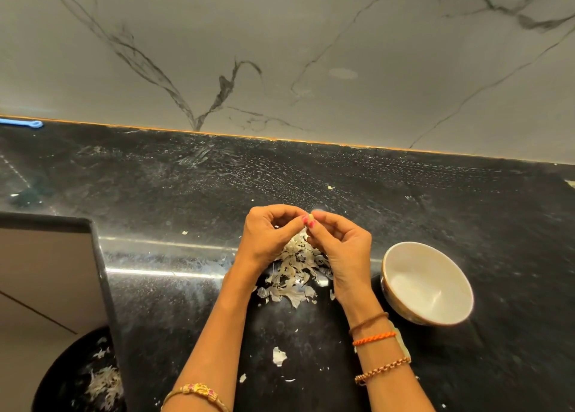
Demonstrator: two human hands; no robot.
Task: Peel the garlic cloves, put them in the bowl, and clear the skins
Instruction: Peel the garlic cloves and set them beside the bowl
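Black counter meets a veined marble wall; a blue tool lies far left. Both hands, left and right, pinch a small pale clove above the skins. Beside them sits a white bowl, seemingly empty; a dark bin below holds skins.

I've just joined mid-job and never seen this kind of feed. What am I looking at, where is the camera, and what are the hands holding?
There is no machine here: a person works bare-handed, filmed by one wide-angle camera on their head, looking down. The left hand and right hand together pinch a small garlic clove above a pile of skins on the black counter. A white bowl stands to the right and looks empty. Lower left, a dark bin holds more skins.
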